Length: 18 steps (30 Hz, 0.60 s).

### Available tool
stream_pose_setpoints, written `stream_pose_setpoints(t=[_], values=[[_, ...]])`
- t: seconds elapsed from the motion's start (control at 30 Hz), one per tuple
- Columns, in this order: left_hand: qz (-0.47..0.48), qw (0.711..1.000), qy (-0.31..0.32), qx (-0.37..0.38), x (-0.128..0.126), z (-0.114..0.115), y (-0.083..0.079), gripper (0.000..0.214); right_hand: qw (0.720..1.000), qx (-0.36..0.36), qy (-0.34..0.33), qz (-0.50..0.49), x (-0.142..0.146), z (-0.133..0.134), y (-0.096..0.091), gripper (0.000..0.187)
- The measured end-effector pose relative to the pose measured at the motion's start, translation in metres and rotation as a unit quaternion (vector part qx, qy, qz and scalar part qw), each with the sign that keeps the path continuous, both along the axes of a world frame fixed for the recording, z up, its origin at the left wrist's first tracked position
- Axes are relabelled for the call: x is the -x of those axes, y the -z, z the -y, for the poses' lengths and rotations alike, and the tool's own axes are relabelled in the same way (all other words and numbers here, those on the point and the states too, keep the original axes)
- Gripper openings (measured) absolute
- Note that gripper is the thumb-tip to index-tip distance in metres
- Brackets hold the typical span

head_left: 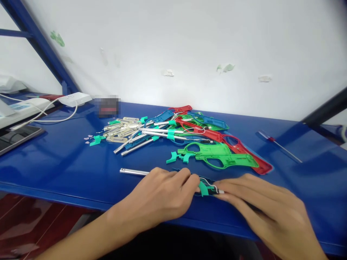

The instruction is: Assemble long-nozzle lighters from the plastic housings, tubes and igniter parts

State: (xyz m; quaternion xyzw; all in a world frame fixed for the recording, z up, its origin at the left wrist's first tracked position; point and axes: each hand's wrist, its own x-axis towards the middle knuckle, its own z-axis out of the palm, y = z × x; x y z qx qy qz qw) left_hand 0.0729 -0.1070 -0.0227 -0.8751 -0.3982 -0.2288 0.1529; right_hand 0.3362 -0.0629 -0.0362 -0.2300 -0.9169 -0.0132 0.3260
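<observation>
Both hands, left hand (162, 195) and right hand (260, 206), press fingertips on a blue toy-gun shell (207, 187) with metal tube (134, 172) on the table (67, 169); loose shells (217, 153) lie behind

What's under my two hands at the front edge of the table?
A dark toy-gun shell with a teal trigger and a metal tube sticking out past the left hand. The right hand covers the rest.

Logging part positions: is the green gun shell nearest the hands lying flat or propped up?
Lying flat: the green gun shell rests on its side on the blue table, trigger opening facing up.
</observation>
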Motion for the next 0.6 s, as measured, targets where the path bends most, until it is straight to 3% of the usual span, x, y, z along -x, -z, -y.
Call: stream_pose_setpoints(t=[0.3,0.6], values=[[-0.011,1.000,-0.007,0.019,0.002,0.001,0.000,0.025,0.999,0.005,0.012,-0.047,0.013,0.000,-0.007,0.013],[-0.012,1.000,-0.006,0.004,0.001,0.001,0.001,0.022,0.999,0.008,0.049,-0.010,0.011,0.003,-0.003,0.038]])
